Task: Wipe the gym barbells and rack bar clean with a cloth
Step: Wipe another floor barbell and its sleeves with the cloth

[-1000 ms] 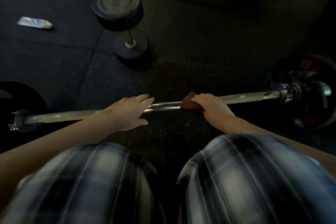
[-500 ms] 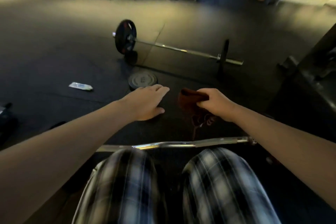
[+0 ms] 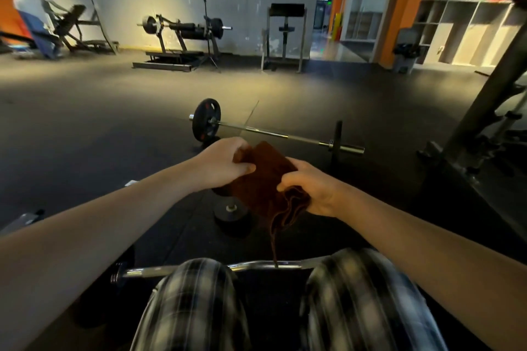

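A brown cloth (image 3: 266, 177) hangs in the air between my two hands, one corner dangling down towards my knees. My left hand (image 3: 225, 162) pinches its upper left edge and my right hand (image 3: 309, 186) grips its lower right side. A curved chrome barbell (image 3: 251, 267) lies on the floor just beyond my plaid-trousered knees, partly hidden by them. Farther out, a straight barbell (image 3: 268, 134) with black plates lies across the dark floor.
A black dumbbell (image 3: 232, 214) stands on end below the cloth. A dark rack frame (image 3: 484, 105) rises at the right. Gym machines (image 3: 182, 34) stand along the far wall, where a person (image 3: 34, 11) is at the far left. Dark rubber floor lies between.
My view has lifted from the curved barbell to the room. My right hand raised the cloth off that bar, and my left hand came over and took hold of the cloth too.
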